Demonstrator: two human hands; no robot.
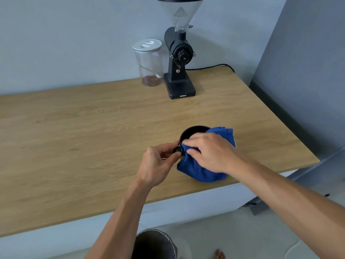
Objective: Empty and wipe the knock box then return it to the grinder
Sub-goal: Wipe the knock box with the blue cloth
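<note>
A small black knock box (192, 132), round like a cup, stands on the wooden counter (93, 131) near its front right edge. My left hand (158, 165) pinches its short black handle (177, 150) on the left side. My right hand (207, 152) presses a blue cloth (197, 171) over the box's rim and near side. The cloth drapes down onto the counter and hides most of the box. The black grinder (179, 71) with a clear hopper stands at the back of the counter, with nothing on its base.
A clear jar (148, 62) with a white lid and some brown grounds stands left of the grinder. A black power cord (211, 67) runs right from the grinder. A dark bin (155, 243) sits on the floor below the counter's front edge.
</note>
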